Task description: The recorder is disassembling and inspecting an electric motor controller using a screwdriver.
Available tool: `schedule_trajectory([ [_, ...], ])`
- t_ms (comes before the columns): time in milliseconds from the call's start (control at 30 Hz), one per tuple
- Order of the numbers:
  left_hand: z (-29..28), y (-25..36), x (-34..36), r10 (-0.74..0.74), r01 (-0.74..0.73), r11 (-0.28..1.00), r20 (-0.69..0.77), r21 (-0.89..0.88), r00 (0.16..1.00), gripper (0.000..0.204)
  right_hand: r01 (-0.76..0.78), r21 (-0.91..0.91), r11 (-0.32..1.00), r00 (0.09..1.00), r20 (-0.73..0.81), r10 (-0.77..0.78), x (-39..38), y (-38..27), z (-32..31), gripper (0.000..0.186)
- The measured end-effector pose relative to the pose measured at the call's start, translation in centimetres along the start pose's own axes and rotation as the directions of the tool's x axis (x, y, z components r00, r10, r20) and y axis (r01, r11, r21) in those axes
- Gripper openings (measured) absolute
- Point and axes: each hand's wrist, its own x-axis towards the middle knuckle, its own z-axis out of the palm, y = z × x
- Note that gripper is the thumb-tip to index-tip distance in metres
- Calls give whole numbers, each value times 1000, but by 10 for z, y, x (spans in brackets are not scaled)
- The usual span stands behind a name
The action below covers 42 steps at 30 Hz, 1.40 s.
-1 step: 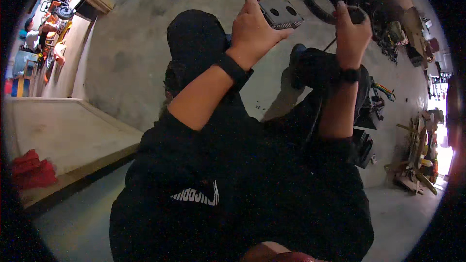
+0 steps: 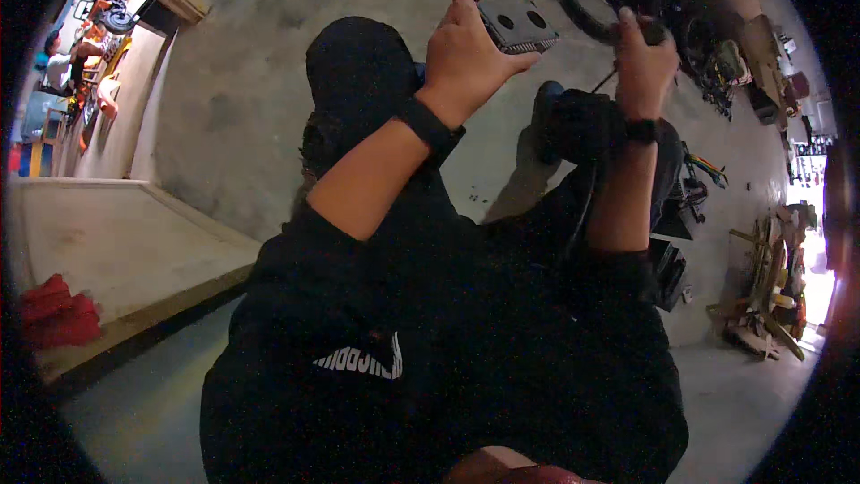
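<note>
My left hand is wrapped round the left side of a flat grey box with two dark round spots on its top and a ridged near edge. Its thumb lies along the near side, and the box is held up above the floor. To the right, apart from the box, my right hand is closed on a dark tool with a thin shaft that slants down and to the left. The grip end is mostly hidden by the fingers, so its exact kind is unclear. Dark bands circle both wrists.
My dark-clothed knees are spread below the hands over the concrete floor. A black tyre and cluttered parts lie at the far right. Scrap pieces stand by the bright doorway. A red cloth rests on a ledge at left.
My right hand has shifted slightly left and down with the dark tool. The left hand and the grey box have hardly moved.
</note>
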Motion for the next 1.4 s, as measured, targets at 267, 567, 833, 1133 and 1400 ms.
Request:
schedule_trajectory([
  [267, 10, 1, 4, 45, -53, 995, -94, -83, 995, 99, -77, -631, 772, 766, 458, 451, -42, 307, 67, 26],
  [567, -13, -27, -3, 78, -81, 997, -139, -16, 987, 97, 547, -427, 720, -151, 795, 587, -231, 310, 122, 25],
  [833, -1, -12, -3, 145, -155, 982, -94, -109, 985, 95, 640, -387, 664, -108, 810, 577, -237, 356, 93, 25],
  [1133, -1, -11, -4, 161, -166, 982, -68, -91, 985, 94, 603, -454, 656, -122, 760, 639, -250, 362, 98, 26],
  [1400, -2, -14, -6, 146, -151, 986, -69, -72, 987, 94, 579, -434, 690, -12, 842, 539, -227, 343, 96, 23],
])
